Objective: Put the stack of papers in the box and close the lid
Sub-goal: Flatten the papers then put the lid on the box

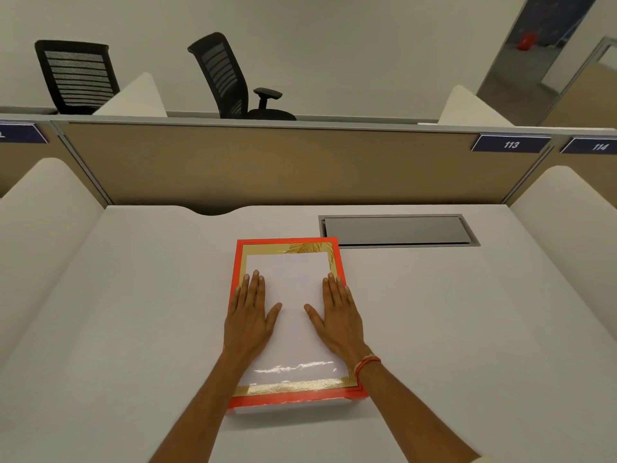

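A flat box (pixel 287 409) lies in the middle of the white desk (pixel 133 329). Its lid (pixel 293 388) sits down on it, with a red rim, a gold border and a glossy white middle. My left hand (pixel 250 315) rests flat, palm down, on the left half of the lid. On the right half my right hand (pixel 337 317) lies flat the same way, with a red thread band at the wrist. Neither hand holds anything. No stack of papers shows anywhere in view.
A grey metal cable hatch (pixel 397 230) is set into the desk just behind and right of the box. A tan partition (pixel 267 162) closes the far edge, and white dividers (pixel 43 222) flank both sides. Two black office chairs (pixel 230 78) stand beyond the partition.
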A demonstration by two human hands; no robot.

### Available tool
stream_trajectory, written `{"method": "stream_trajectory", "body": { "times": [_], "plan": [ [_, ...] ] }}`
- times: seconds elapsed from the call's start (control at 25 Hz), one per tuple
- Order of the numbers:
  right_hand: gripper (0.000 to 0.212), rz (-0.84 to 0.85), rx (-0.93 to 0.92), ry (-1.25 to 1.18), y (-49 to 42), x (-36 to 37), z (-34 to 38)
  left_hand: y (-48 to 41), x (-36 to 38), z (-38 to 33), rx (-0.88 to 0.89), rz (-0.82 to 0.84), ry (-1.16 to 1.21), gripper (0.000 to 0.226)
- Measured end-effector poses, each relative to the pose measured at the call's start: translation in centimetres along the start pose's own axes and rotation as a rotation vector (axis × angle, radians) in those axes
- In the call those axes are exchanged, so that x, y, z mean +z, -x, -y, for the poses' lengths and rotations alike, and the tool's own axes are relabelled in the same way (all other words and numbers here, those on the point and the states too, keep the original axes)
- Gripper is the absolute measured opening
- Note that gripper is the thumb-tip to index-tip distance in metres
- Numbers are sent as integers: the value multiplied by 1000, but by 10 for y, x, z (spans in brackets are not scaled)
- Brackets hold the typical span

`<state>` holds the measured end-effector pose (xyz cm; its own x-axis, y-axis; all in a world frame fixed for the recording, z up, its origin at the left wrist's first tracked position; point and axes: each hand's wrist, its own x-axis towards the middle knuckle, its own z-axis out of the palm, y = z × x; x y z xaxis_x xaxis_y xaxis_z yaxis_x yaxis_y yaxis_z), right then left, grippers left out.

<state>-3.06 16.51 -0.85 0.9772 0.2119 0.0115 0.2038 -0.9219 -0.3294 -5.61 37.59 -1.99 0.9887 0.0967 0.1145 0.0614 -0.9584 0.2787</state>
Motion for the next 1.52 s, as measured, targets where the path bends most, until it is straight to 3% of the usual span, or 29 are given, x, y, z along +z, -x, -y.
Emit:
{"method": "stream_trajectory", "body": {
  "times": [1.08,1.52],
  "plan": [
    [83,-29,18,88,0,15,1,4,16,2,-8,57,-86,79],
    [81,-62,14,12,4,-14,-17,-7,0,-32,-13,-2,51,88]
  ]
}}
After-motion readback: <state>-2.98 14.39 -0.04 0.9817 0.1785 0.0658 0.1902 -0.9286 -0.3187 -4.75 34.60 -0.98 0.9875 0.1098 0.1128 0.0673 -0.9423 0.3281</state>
